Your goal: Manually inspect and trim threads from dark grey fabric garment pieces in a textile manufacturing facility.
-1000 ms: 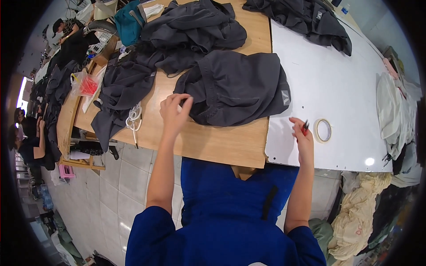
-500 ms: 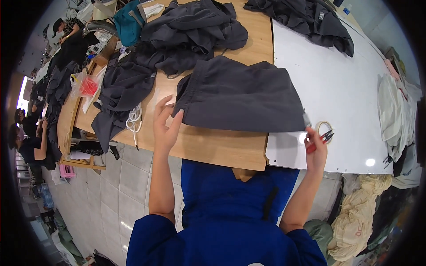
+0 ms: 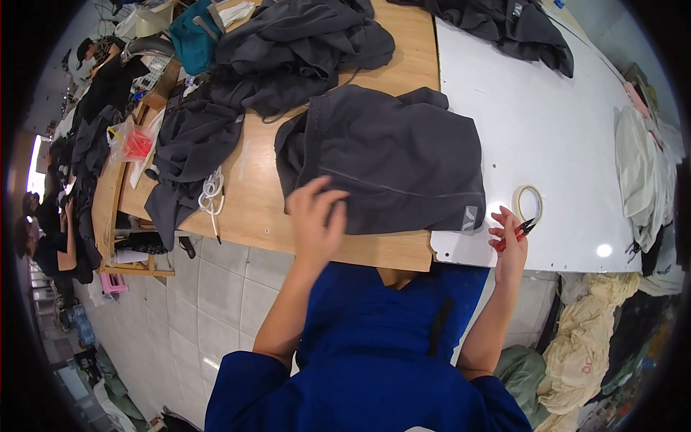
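the left hand presses spread fingers on the folded dark grey fabric garment on the wooden table, pinning it flat; the right hand grips small red-handled thread snips ready beside it.

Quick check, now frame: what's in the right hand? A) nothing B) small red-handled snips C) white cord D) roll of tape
B: the right hand grips small red-handled snips at the white board's near edge; the tape roll lies apart on the board just beyond them, and the white cord lies far off on the wooden table.
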{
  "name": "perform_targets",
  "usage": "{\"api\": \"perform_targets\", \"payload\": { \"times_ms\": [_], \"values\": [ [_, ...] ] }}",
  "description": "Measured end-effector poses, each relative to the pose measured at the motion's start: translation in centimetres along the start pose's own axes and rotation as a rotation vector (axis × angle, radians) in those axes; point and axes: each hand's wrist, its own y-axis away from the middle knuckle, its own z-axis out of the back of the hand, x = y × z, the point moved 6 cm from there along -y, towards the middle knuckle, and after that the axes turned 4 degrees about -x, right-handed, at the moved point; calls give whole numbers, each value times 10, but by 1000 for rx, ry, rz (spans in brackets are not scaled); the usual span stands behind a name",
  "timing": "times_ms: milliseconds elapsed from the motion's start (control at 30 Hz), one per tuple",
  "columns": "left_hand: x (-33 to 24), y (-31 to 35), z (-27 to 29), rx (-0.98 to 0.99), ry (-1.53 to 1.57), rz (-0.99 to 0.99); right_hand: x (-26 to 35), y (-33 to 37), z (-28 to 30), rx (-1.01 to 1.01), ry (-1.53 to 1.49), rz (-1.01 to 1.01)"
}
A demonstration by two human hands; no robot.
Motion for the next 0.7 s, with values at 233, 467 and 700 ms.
{"api": "perform_targets", "payload": {
  "times_ms": [233, 467, 700],
  "values": [
    [-62, 9, -60, 212, 159, -185, -12, -14, -22, 5, 65, -3],
    [-78, 34, -83, 467, 712, 130, -19, -5, -53, 66, 59, -88],
    [-41, 41, -126, 610, 921, 735, -35, 39, -90, 205, -98, -134]
  ]
}}
